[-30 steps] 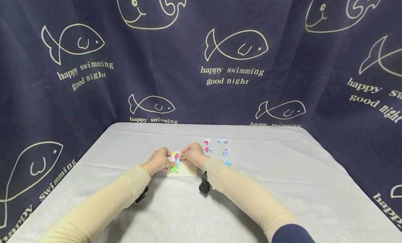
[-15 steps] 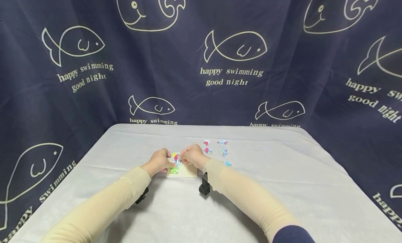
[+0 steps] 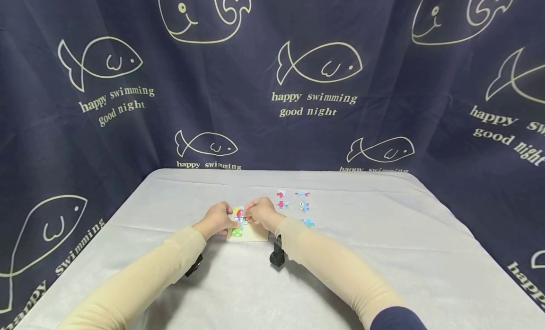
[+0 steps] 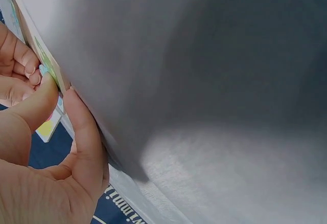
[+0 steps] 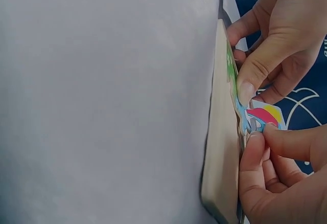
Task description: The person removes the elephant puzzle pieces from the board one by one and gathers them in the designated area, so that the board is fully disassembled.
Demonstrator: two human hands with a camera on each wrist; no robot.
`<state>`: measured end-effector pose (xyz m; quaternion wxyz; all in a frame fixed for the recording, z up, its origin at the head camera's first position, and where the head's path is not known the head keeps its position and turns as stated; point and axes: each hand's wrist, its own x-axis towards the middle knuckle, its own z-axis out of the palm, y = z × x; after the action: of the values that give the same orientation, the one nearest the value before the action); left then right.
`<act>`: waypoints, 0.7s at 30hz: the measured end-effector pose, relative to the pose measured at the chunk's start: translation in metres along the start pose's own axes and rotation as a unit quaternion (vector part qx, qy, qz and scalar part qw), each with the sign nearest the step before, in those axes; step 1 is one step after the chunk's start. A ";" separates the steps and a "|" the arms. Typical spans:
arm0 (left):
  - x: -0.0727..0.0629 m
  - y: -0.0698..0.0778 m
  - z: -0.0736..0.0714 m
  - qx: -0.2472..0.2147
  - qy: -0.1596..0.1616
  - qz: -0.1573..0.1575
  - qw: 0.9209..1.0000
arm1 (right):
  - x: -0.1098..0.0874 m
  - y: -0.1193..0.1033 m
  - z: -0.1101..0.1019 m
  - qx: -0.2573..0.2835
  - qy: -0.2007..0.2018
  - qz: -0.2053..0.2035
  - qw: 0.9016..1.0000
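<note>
A small pale puzzle board lies on the table, with green and blue puzzle pieces along its left part. My left hand grips the board's left edge, its thumb pressing on the blue piece and its fingers along the side, as the left wrist view shows. A puzzle piece with red and yellow printing stands tilted up from the board at the far end. My right hand pinches the corner of this piece between thumb and forefinger. Those fingers partly cover where it meets the pieces beside it.
Several loose puzzle pieces lie right of the board, among them a red one and a blue one. A white cloth covers the table. Behind it hangs a dark blue curtain with fish drawings.
Both hands stay almost in place at the board. The piece with red and yellow printing shifts only slightly under the right fingers; the loose pieces have not moved.
</note>
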<state>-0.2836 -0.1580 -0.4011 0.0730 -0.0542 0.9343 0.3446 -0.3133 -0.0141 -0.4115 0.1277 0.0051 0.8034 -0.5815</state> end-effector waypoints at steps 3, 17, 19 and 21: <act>0.001 -0.001 0.001 0.004 0.002 0.004 1.000 | 0.001 -0.001 -0.001 0.019 -0.010 0.004 1.000; -0.001 0.002 -0.001 0.005 0.000 0.001 1.000 | 0.002 -0.011 -0.014 0.051 -0.028 -0.012 0.998; -0.002 0.003 0.000 0.003 -0.003 -0.005 1.000 | 0.001 -0.011 -0.018 0.050 -0.027 -0.014 0.998; -0.002 0.003 0.000 0.005 -0.006 -0.007 1.000 | 0.000 -0.011 -0.023 0.054 -0.032 -0.013 0.998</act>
<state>-0.2819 -0.1556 -0.3982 0.0815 -0.0586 0.9350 0.3400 -0.3197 0.0035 -0.3947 0.1454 -0.0168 0.7662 -0.6257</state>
